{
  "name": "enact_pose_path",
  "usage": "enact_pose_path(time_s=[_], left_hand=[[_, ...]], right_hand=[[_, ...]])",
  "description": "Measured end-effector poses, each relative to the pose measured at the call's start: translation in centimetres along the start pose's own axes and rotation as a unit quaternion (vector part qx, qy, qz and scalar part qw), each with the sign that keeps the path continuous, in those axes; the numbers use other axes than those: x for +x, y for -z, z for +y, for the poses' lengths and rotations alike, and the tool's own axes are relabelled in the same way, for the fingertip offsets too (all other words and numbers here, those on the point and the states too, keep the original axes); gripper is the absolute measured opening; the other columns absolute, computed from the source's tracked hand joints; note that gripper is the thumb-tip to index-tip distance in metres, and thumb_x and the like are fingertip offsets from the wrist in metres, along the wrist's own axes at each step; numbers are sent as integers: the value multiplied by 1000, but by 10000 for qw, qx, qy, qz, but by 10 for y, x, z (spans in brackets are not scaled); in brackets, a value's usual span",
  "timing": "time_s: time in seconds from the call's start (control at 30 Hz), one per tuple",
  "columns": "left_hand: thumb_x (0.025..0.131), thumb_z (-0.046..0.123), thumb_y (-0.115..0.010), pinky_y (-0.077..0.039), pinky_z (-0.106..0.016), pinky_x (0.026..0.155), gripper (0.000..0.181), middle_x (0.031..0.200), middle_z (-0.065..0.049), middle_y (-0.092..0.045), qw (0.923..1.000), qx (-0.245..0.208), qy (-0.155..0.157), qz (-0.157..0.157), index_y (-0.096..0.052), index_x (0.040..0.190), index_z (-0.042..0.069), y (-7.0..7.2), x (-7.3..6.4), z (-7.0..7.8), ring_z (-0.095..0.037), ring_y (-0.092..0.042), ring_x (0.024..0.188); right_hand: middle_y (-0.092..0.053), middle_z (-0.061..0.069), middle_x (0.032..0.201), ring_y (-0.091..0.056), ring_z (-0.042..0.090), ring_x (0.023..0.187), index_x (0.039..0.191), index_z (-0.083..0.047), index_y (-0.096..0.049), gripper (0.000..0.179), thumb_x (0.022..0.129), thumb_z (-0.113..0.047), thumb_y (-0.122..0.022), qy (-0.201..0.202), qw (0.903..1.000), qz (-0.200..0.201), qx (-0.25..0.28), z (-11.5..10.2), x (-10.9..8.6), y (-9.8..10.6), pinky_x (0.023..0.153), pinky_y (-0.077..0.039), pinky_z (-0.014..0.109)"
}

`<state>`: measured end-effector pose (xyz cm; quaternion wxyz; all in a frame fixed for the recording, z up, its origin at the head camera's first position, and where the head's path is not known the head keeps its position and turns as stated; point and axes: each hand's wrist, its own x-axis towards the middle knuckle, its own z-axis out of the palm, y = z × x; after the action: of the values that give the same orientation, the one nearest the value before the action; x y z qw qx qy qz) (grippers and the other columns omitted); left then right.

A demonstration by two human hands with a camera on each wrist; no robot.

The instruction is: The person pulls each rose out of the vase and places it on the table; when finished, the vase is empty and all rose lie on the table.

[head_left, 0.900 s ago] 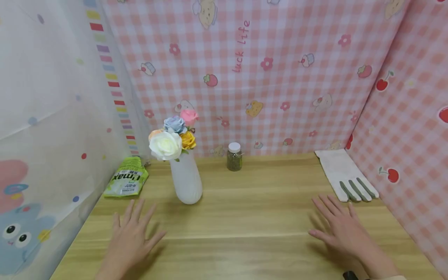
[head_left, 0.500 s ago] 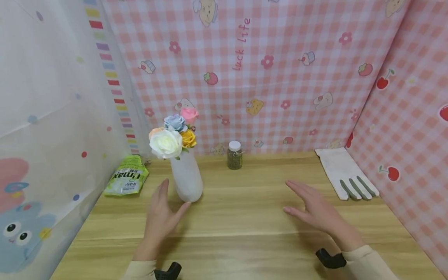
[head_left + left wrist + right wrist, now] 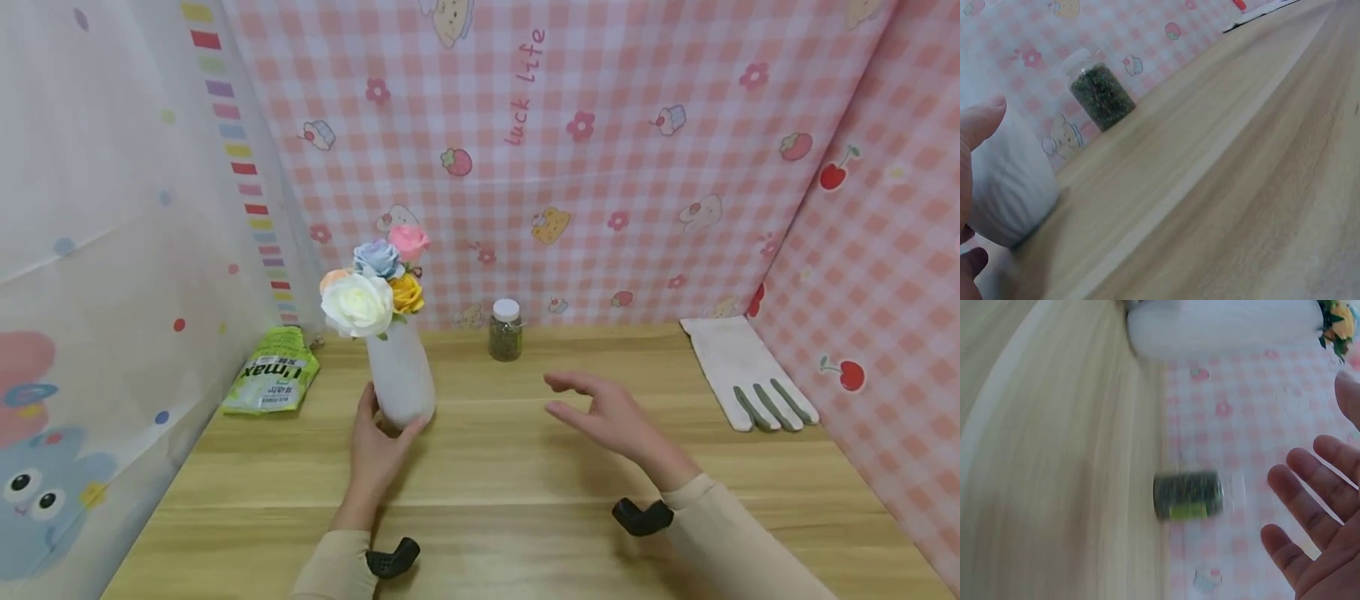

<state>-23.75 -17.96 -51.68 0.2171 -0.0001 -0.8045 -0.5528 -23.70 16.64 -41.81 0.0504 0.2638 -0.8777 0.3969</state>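
Left hand (image 3: 375,454): curves thumb and fingers round the lower body of a tall white vase with wavy ridges (image 3: 401,375), gripping it close to the base. Vase: stands on the light wood-grain surface (image 3: 487,467), nearer its left edge than its right, and carries a bunch of rose-like flowers (image 3: 375,283) in white, peach, pale blue, yellow and pink.

Right hand (image 3: 611,417): hovers above the right half of the surface, fingers loose and slightly spread, thumb apart, well away from the vase.

Near the middle of the surface's back edge: a small clear cylindrical jar with a white lid (image 3: 506,335), full of dark green bits and bearing a yellow-green label in the right wrist view. Towards the back left corner: a crumpled green-and-white plastic bag (image 3: 273,375), lettered upside down. At the back right corner: a white fabric glove with grey-green fingers (image 3: 738,367), lying flat, fingers towards the front. Behind the back edge: a pink-and-white checked cloth (image 3: 487,192). On both forearms: beige sleeves (image 3: 738,533) and black wrist devices (image 3: 642,517).
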Motion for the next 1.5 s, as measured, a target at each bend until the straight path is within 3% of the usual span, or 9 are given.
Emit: enact_pose_path(time_s=[0.13, 0.27, 0.47, 0.73, 1.17, 1.5], left_hand=[[74, 28, -85, -46, -46, 95, 94, 139, -16, -46, 9998, -191, -17, 71, -31, 148, 7, -6, 2, -6, -28, -46, 124], [74, 26, -84, -44, -47, 99, 93, 139, -18, -45, 9998, -13, 69, 172, -31, 148, 5, -8, 4, -8, -30, -44, 126], [73, 21, -86, -45, -49, 98, 94, 138, -22, -47, 9993, 215, -36, 292, -31, 147, 2, -8, 8, -9, -33, -47, 124], [74, 22, -85, -47, -49, 95, 89, 136, -20, -49, 9992, 199, -40, 334, -35, 145, 3, -7, 10, -9, -34, -50, 121], [74, 26, -85, -50, -48, 90, 87, 132, -20, -54, 9979, 319, -340, 453, -39, 143, 3, -9, 6, -12, -32, -53, 117], [73, 26, -85, -48, -48, 92, 89, 132, -20, -53, 9985, 162, -286, 444, -36, 144, 2, -11, 7, -12, -31, -53, 117]], right_hand=[[-65, -4, 120, -60, 13, 108, 125, -20, -64, 44, 90, -46, -63, -5, 9987, 23, 501, -15, 25, -14, 88, -53, 42], [-68, -8, 109, -61, 9, 99, 117, -20, -68, 34, 89, -40, -67, 243, 9959, 152, 859, -39, 56, -27, 91, -51, 41], [-70, -3, 103, -63, 7, 92, 115, -13, -69, 31, 89, -29, -71, 716, 9894, 343, 1217, -78, 102, -42, 83, -54, 34], [-71, 0, 100, -64, 7, 87, 120, -13, -68, 40, 85, -32, -74, 798, 9829, 589, 1551, -109, 144, -59, 78, -55, 25], [-68, -2, 100, -61, 14, 83, 112, -13, -73, 31, 83, -22, -77, 549, 9812, 633, 1737, -114, 164, -76, 66, -55, 25], [-67, 4, 96, -59, 14, 83, 104, -5, -75, 20, 85, -6, -73, 255, 9820, 564, 1785, -126, 166, -78, 67, -54, 23]])
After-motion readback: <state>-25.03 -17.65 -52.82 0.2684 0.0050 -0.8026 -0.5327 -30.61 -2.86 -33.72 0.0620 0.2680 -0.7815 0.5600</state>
